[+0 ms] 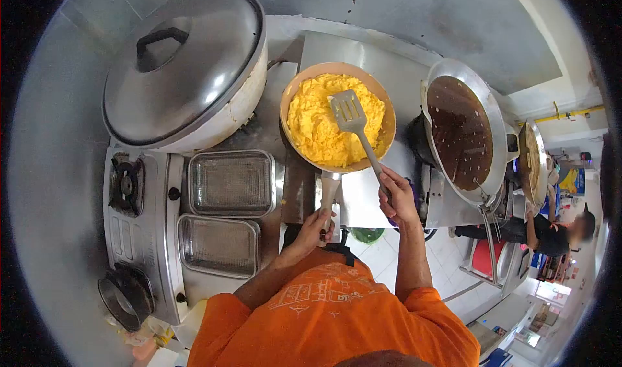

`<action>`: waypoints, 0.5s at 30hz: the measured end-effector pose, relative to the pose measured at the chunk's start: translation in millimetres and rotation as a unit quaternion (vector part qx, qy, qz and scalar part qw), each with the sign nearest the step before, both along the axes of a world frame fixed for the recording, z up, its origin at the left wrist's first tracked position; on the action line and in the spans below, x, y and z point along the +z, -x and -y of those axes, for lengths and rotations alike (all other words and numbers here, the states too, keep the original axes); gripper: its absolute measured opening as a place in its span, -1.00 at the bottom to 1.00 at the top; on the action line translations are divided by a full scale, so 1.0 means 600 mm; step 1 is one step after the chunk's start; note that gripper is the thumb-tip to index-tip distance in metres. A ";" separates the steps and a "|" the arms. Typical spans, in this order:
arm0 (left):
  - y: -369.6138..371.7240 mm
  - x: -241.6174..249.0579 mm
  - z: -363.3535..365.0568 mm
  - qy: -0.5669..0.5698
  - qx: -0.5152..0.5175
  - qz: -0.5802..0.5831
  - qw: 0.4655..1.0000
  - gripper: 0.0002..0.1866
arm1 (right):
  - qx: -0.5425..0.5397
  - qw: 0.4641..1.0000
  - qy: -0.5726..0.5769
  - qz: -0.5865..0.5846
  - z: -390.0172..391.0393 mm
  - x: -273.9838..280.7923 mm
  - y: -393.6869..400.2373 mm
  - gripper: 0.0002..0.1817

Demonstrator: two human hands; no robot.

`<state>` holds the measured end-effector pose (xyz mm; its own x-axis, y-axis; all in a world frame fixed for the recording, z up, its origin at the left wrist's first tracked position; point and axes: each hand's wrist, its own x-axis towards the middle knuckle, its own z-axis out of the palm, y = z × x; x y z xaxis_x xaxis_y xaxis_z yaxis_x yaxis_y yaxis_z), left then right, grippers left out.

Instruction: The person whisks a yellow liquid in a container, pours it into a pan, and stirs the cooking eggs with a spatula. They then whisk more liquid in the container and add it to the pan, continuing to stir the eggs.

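Note:
A tan frying pan holds a thick layer of yellow scrambled eggs. My left hand is wrapped round the pan's light handle, near its end. In my right hand is the handle of a grey slotted spatula. The spatula's slotted blade lies over the right part of the eggs, with bits of egg on it, and its handle crosses the pan's lower right rim.
To the left stands a large lidded pot. Below it are two wire-mesh trays and a gas burner. A wide wok of dark liquid sits at right, a ladle jutting from it. Farther right, another person stands.

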<state>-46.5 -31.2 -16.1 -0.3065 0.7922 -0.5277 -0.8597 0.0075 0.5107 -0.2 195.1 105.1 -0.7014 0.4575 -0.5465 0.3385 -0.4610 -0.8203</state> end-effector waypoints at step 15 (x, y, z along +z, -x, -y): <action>-0.131 -0.014 0.097 0.057 0.268 -0.026 0.961 -0.65 | 0.275 0.956 0.049 -0.093 0.091 0.066 -0.069 -0.54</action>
